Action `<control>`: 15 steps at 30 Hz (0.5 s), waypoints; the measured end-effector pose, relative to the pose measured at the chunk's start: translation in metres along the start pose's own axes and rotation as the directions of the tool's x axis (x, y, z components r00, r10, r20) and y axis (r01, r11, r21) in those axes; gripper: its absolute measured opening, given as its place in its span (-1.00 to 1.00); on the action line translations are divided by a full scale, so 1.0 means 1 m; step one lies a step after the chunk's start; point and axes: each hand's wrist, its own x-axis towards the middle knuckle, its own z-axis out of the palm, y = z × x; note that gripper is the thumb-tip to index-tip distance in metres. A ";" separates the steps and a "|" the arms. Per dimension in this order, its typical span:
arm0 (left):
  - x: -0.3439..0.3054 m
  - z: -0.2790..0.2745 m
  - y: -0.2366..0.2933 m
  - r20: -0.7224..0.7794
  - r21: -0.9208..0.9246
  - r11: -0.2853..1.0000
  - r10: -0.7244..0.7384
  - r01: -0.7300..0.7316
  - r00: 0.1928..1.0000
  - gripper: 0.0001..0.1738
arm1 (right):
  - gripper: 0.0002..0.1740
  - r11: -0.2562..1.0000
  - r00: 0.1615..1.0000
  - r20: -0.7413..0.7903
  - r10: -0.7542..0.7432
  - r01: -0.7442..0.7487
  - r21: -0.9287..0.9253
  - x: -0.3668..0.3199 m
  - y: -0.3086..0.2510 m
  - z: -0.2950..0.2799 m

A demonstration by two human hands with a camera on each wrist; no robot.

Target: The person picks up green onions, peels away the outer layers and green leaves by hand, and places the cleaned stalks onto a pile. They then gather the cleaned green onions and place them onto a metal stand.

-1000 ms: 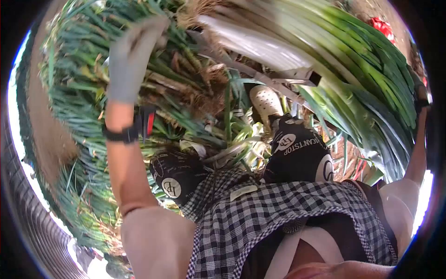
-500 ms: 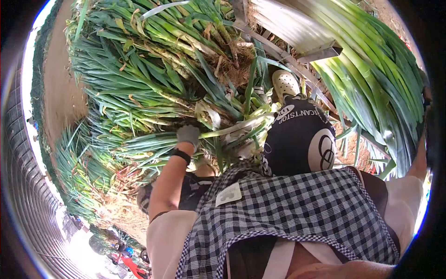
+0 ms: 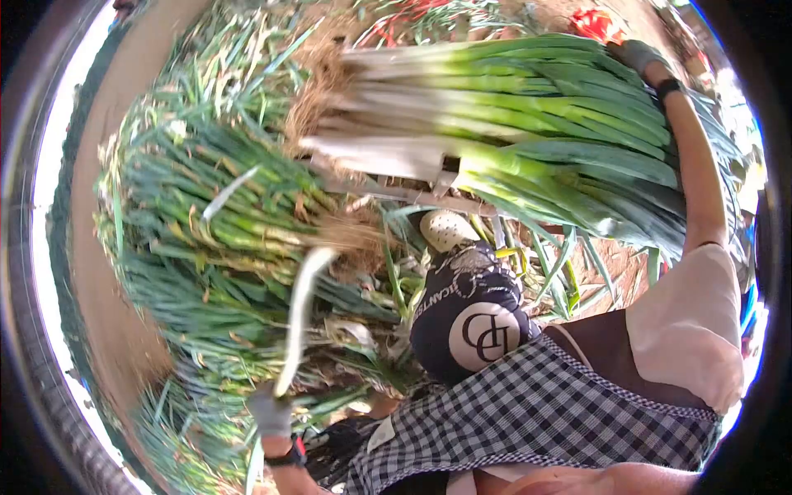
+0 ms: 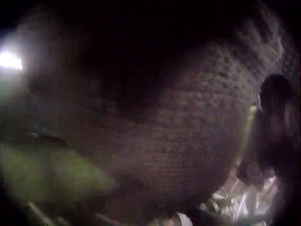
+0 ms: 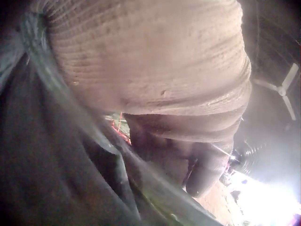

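Note:
In the head view my gloved left hand (image 3: 271, 412) is low at the left and grips a leek (image 3: 297, 322). Its white stalk is blurred and rises from the fingers; a green blade (image 4: 51, 174) shows beside the dark glove in the left wrist view. My gloved right hand (image 3: 642, 56) is at the far leaf ends of a large row of leeks (image 3: 528, 107), touching their green tops. The right wrist view has the bent fingers (image 5: 207, 172) over a broad dark leaf (image 5: 61, 141). The leeks' roots (image 3: 318, 103) point left.
A heap of untrimmed leeks (image 3: 223, 214) covers the left side. A metal frame (image 3: 412, 194) bears the row of leeks. The person's pale shoe (image 3: 445, 229) and dark trouser knee (image 3: 470, 313) are close below it. Something red (image 3: 598, 25) lies behind the right hand.
My left hand swept down from over the heap and now holds a leek near its lower left. My right hand moved from the right edge to the far side of the leaf tops. The head view turned.

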 end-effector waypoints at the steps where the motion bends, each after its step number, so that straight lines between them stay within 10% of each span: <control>1: 0.005 -0.020 -0.010 -0.103 0.008 0.997 -0.072 0.073 0.992 -0.84 | -0.26 0.997 0.997 -0.049 -0.066 0.064 -0.053 0.017 0.011 0.018; 3: 0.015 -0.064 -0.020 -0.343 -0.038 0.907 -0.407 0.420 0.847 -0.86 | -0.37 1.000 0.999 -0.033 -0.025 0.024 -0.017 0.001 0.001 0.003; 5: 0.035 -0.134 -0.006 -0.270 -0.380 0.836 -0.510 0.396 0.817 -0.82 | -0.41 0.987 0.968 -0.190 -0.163 0.158 -0.039 0.003 0.008 0.012; 9: 0.059 -0.224 0.033 -0.433 -0.811 0.585 -0.590 -0.010 0.681 -0.72 | -0.56 0.935 0.866 -0.360 -0.348 0.292 -0.200 0.065 0.063 0.018; 10: 0.065 -0.248 0.042 -0.433 -0.890 0.413 -0.632 -0.194 0.643 -0.72 | -0.72 0.842 0.869 -0.366 -0.334 0.449 0.299 0.070 0.068 -0.002; 11: 0.070 -0.272 0.051 -0.417 -0.901 0.219 -0.673 -0.374 0.611 -0.71 | -0.48 0.960 0.942 -0.301 -0.148 0.210 0.185 -0.017 0.002 -0.091; 15: 0.092 -0.343 0.141 -0.635 -0.726 0.468 -0.176 -0.504 0.752 -0.68 | -0.50 0.714 0.616 -0.681 -0.396 0.673 0.194 -0.154 -0.098 -0.212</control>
